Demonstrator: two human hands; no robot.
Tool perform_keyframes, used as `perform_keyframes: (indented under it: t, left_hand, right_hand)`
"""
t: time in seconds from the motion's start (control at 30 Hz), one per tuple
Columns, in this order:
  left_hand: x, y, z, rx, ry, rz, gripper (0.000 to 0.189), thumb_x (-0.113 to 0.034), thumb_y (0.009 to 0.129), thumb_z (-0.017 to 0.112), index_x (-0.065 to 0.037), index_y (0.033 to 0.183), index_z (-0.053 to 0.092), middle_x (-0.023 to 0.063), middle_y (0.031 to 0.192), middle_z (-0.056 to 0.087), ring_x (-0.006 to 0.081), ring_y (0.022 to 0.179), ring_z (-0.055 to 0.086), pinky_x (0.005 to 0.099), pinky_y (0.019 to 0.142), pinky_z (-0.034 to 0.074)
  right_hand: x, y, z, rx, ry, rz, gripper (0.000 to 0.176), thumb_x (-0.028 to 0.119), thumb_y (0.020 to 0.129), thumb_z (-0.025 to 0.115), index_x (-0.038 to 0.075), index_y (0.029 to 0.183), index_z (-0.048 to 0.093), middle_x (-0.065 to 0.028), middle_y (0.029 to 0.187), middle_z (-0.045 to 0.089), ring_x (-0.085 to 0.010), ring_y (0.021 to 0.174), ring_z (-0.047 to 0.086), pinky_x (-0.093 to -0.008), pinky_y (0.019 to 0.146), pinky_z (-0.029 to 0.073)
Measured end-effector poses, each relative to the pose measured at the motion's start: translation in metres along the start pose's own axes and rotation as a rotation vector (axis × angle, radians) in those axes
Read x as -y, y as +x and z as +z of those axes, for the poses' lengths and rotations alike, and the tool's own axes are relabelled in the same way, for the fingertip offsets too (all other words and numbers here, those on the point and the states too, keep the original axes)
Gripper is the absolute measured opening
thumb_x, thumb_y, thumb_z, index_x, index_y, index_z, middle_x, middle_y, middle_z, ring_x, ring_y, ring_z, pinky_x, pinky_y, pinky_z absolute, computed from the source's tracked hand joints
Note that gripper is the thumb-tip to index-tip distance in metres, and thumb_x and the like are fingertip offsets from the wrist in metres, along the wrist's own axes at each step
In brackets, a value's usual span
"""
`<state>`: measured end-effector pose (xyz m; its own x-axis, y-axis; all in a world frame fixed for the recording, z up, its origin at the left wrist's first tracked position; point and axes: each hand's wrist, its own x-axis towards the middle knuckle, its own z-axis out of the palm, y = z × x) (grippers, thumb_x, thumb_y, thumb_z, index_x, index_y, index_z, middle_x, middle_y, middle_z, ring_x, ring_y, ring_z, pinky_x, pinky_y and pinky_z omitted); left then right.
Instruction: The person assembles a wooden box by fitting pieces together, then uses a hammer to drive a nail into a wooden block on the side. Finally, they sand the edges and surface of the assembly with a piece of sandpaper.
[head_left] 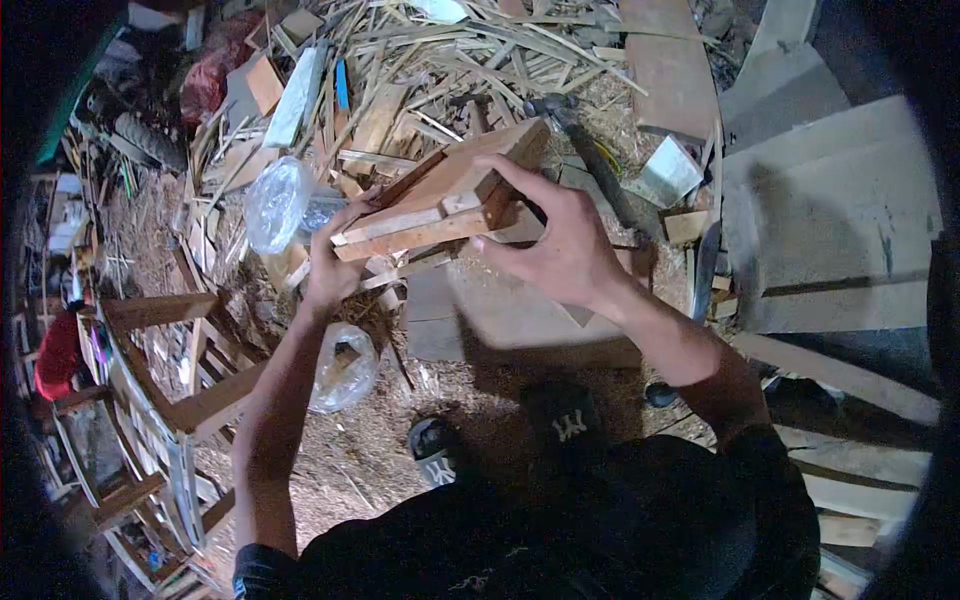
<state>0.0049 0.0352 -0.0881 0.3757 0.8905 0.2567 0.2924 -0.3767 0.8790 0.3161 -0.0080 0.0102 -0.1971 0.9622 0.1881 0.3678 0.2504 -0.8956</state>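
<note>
Both hands hold up a wooden board piece (pixel 445 195), made of what look like stacked or joined planks with pale edges facing me. It is tilted, well above the ground. My left hand (pixel 335 255) grips its left end, the fingers mostly hidden behind the wood. My right hand (pixel 560 235) pinches the near right corner, thumb below and index finger on top. Beneath the piece is a broad flat board (pixel 540 310). Just beyond the piece lies a dark tool head (pixel 550 103), perhaps a hammer's.
Thin wood offcuts (pixel 500 50) are heaped at the back. Clear plastic bags (pixel 278 205) lie at left, near a wooden frame (pixel 180 410). Large panels (pixel 830 220) stand at right. My sandalled feet (pixel 435 450) are on sawdust-covered ground.
</note>
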Motion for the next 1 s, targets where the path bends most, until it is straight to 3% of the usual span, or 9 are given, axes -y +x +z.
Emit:
perform_keyframes:
  t: [0.1, 0.13, 0.27, 0.57, 0.63, 0.7, 0.83, 0.93, 1.0]
  left_hand:
    - [0.010, -0.005, -0.007, 0.027, -0.013, -0.213, 0.040, -0.002, 0.083, 0.072, 0.004, 0.121, 0.060, 0.0202, 0.137, 0.058, 0.0263, 0.129, 0.053, 0.0393, 0.111, 0.039]
    - [0.015, -0.006, -0.007, 0.010, 0.022, -0.131, 0.049, 0.007, 0.081, 0.066, 0.003, 0.129, 0.055, 0.0129, 0.124, 0.065, 0.0213, 0.116, 0.061, 0.0359, 0.103, 0.046]
    - [0.029, -0.011, -0.007, -0.006, -0.136, -0.189, 0.048, 0.006, 0.081, 0.067, 0.003, 0.128, 0.056, 0.0128, 0.124, 0.065, 0.0214, 0.117, 0.061, 0.0361, 0.104, 0.046]
    - [0.019, -0.009, -0.006, 0.008, -0.069, -0.210, 0.041, -0.002, 0.086, 0.070, 0.002, 0.125, 0.058, 0.0200, 0.139, 0.057, 0.0284, 0.132, 0.051, 0.0414, 0.113, 0.037]
    - [0.016, -0.009, -0.001, -0.017, 0.002, -0.008, 0.044, 0.002, 0.086, 0.063, 0.002, 0.129, 0.055, 0.0155, 0.126, 0.063, 0.0244, 0.120, 0.059, 0.0376, 0.105, 0.046]
    - [0.012, -0.012, 0.003, -0.009, -0.018, -0.167, 0.048, -0.001, 0.078, 0.075, 0.000, 0.124, 0.061, 0.0177, 0.138, 0.058, 0.0285, 0.132, 0.052, 0.0407, 0.112, 0.038]
    - [0.008, -0.022, 0.018, 0.000, 0.169, 0.025, 0.057, 0.002, 0.071, 0.078, -0.008, 0.126, 0.064, 0.0143, 0.141, 0.057, 0.0281, 0.135, 0.050, 0.0403, 0.113, 0.038]
    - [0.002, -0.033, 0.023, 0.212, 0.207, 0.006, 0.068, 0.004, 0.069, 0.073, -0.009, 0.134, 0.059, 0.0139, 0.147, 0.051, 0.0299, 0.138, 0.046, 0.0413, 0.115, 0.039]
    - [-0.003, -0.038, 0.017, 0.311, 0.278, 0.059, 0.073, 0.004, 0.070, 0.069, -0.010, 0.140, 0.053, 0.0139, 0.152, 0.044, 0.0304, 0.140, 0.043, 0.0415, 0.116, 0.037]
  right_hand:
    - [0.006, 0.001, 0.004, 0.025, 0.046, -0.002, 0.070, 0.010, 0.076, 0.080, 0.004, 0.140, 0.053, -0.0209, 0.122, 0.067, -0.0207, 0.115, 0.063, -0.0347, 0.099, 0.048]
    - [0.007, 0.000, 0.007, 0.019, 0.045, -0.007, 0.069, 0.010, 0.076, 0.080, 0.004, 0.139, 0.053, -0.0215, 0.121, 0.067, -0.0216, 0.113, 0.065, -0.0347, 0.098, 0.049]
    - [0.013, 0.002, 0.010, 0.012, 0.054, 0.010, 0.066, 0.012, 0.076, 0.078, 0.004, 0.137, 0.055, -0.0211, 0.118, 0.068, -0.0246, 0.109, 0.067, -0.0350, 0.096, 0.051]
    - [0.009, 0.001, 0.009, 0.058, 0.022, 0.032, 0.068, 0.012, 0.076, 0.078, 0.006, 0.139, 0.053, -0.0198, 0.118, 0.069, -0.0227, 0.108, 0.068, -0.0351, 0.095, 0.051]
    - [0.006, -0.004, 0.008, 0.092, 0.041, 0.062, 0.068, 0.012, 0.077, 0.078, 0.006, 0.140, 0.053, -0.0200, 0.119, 0.068, -0.0223, 0.110, 0.067, -0.0350, 0.096, 0.051]
    - [-0.005, -0.016, 0.006, 0.081, -0.001, 0.056, 0.070, 0.011, 0.077, 0.078, 0.007, 0.142, 0.051, -0.0206, 0.122, 0.066, -0.0219, 0.113, 0.065, -0.0343, 0.099, 0.050]
    - [-0.025, -0.047, 0.003, 0.075, -0.078, 0.071, 0.074, 0.003, 0.072, 0.076, 0.010, 0.141, 0.052, -0.0163, 0.127, 0.065, -0.0262, 0.118, 0.064, -0.0342, 0.101, 0.048]
    - [-0.049, -0.071, 0.003, 0.086, -0.210, -0.076, 0.073, -0.002, 0.068, 0.075, 0.010, 0.138, 0.056, -0.0140, 0.130, 0.064, -0.0274, 0.119, 0.063, -0.0337, 0.101, 0.049]
    - [-0.056, -0.084, -0.001, 0.216, -0.240, 0.069, 0.064, -0.006, 0.069, 0.071, 0.007, 0.131, 0.062, -0.0159, 0.123, 0.066, -0.0312, 0.112, 0.065, -0.0345, 0.096, 0.051]
